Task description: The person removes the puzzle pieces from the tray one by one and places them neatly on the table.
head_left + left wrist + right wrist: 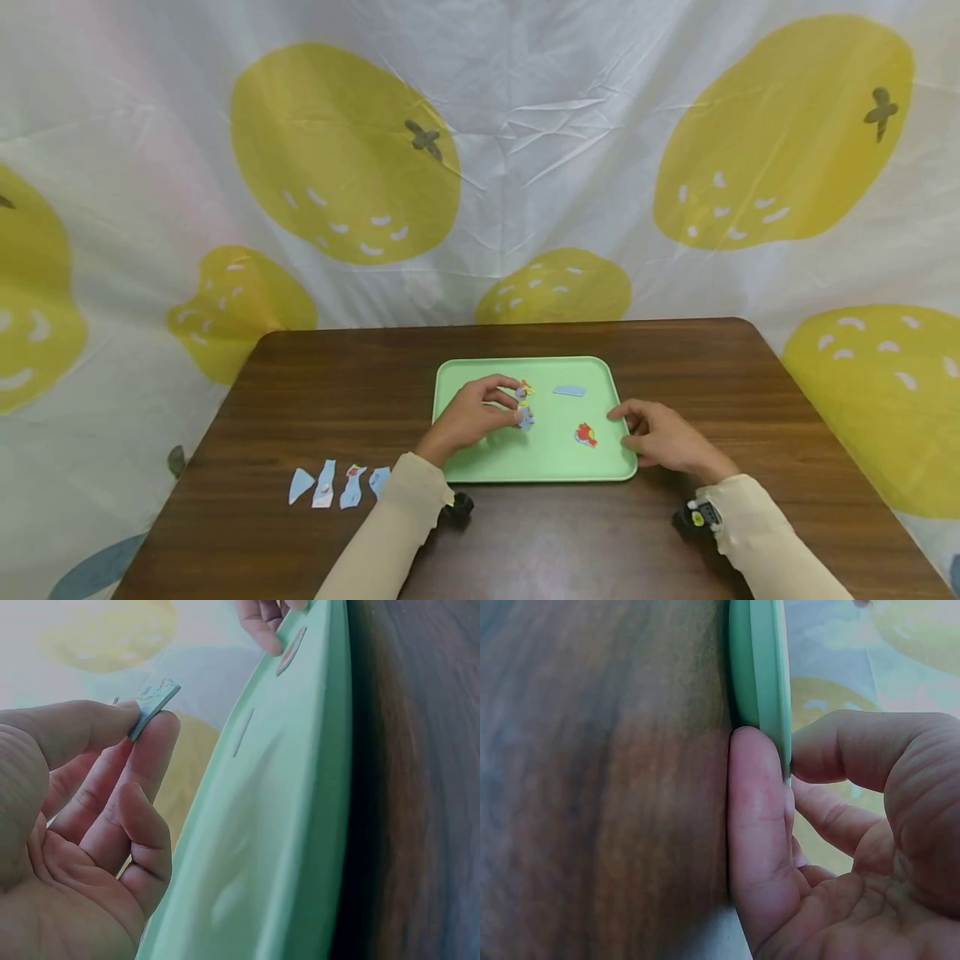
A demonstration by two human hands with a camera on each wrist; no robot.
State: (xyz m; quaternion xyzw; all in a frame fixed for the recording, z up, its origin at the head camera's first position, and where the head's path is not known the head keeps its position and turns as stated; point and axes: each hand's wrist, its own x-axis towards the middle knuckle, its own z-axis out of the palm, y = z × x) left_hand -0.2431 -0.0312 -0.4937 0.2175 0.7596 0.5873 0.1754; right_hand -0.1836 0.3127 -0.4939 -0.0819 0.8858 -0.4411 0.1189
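My left hand [468, 417] is over the left part of a light green tray [480, 467]. Its thumb and a finger pinch a small flat light-blue puzzle piece [155, 701], raised above the tray in the left wrist view. Beside the fingertips in the head view shows a small red and yellow printed patch [527, 388]. Inside the tray lie a narrow blue piece [570, 390] and a red and yellow piece [586, 435]. At the tray's right edge, my right hand [667, 437] grips the rim [759, 667] between thumb and finger.
Several light-blue pieces [325, 485] lie in a row on the brown wooden table [570, 533], left of the tray and close to my left sleeve [397, 525]. Behind the table hangs a white curtain [555, 142] with big yellow fruit prints.
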